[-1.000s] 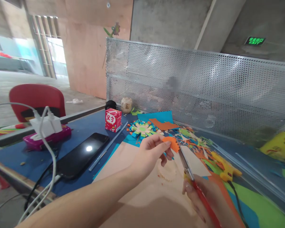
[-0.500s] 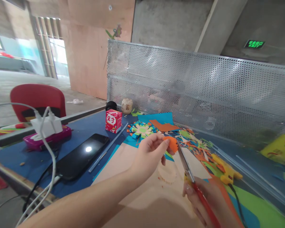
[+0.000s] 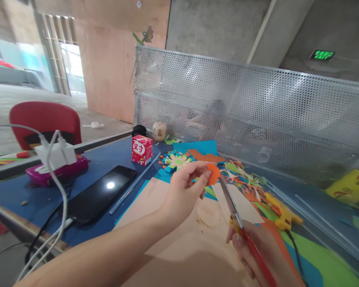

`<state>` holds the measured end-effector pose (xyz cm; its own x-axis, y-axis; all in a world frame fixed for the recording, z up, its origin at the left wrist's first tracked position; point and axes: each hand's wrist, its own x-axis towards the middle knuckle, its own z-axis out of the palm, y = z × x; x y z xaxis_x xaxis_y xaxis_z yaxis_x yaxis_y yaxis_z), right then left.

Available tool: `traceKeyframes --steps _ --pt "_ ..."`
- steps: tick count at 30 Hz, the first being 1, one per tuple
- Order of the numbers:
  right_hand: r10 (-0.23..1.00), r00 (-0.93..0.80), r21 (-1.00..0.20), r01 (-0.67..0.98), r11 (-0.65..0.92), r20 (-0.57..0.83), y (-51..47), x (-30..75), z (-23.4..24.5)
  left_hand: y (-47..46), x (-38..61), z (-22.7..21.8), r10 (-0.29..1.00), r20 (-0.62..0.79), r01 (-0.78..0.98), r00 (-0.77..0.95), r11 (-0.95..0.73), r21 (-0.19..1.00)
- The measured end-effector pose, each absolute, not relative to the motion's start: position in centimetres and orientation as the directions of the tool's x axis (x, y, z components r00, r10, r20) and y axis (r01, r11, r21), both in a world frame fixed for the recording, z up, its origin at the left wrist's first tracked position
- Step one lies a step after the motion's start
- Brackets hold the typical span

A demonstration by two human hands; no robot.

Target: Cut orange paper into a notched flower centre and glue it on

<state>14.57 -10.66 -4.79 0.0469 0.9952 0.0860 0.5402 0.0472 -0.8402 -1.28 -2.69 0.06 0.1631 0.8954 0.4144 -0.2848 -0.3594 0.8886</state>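
Note:
Between the thumb and fingers of my left hand [image 3: 184,195] is a small round piece of orange paper [image 3: 214,173], raised over the work sheets. My right hand [image 3: 257,245] grips red-handled scissors [image 3: 231,201], whose blade tips reach the lower right edge of the orange piece. Beneath the hands, a pale round paper piece with a notched edge [image 3: 208,223] lies on a beige sheet [image 3: 170,255]. Just beyond my left hand sits a layered paper flower [image 3: 177,160] in blue, cream, green and orange.
Paper scraps [image 3: 242,175] are heaped behind the scissors. A yellow glue gun [image 3: 284,213] and clear glue sticks [image 3: 311,211] lie to the right. On the left are a phone [image 3: 101,195], a red box [image 3: 141,150] and a purple power strip [image 3: 56,169] with white cables. A perforated metal screen [image 3: 251,107] stands behind.
The view has shifted slightly. The orange piece shows a little more face-on, and both hands appear slightly further left. Both keep their hold on the paper and scissors.

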Motion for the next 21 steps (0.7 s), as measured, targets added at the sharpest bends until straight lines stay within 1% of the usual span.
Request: traceKeyframes --steps 4,8,11,18,21 --pt "0.996 0.030 -0.836 0.545 0.058 0.088 -10.86 14.51 -4.48 -2.52 -1.32 -0.10 0.864 0.484 -0.231 0.141 -0.446 0.864" --pt "0.997 0.027 -0.842 0.538 0.048 0.074 -10.84 14.56 -4.62 -2.63 -1.29 -0.10 0.811 0.572 -0.188 0.128 -0.546 0.816" --pt "0.995 0.045 -0.843 0.536 0.048 0.085 -10.84 14.57 -4.72 -2.76 -1.34 -0.10 0.796 0.596 -0.155 0.110 -0.578 0.801" --pt "0.987 0.069 -0.806 0.586 0.080 0.148 -10.88 14.54 -4.51 -2.74 -1.51 -0.23 0.754 0.651 -0.062 0.084 -0.648 0.759" --pt "0.981 0.060 -0.775 0.622 0.108 0.184 -10.75 14.70 -4.63 -2.61 -1.65 -0.13 0.698 0.712 -0.024 0.072 -0.713 0.701"
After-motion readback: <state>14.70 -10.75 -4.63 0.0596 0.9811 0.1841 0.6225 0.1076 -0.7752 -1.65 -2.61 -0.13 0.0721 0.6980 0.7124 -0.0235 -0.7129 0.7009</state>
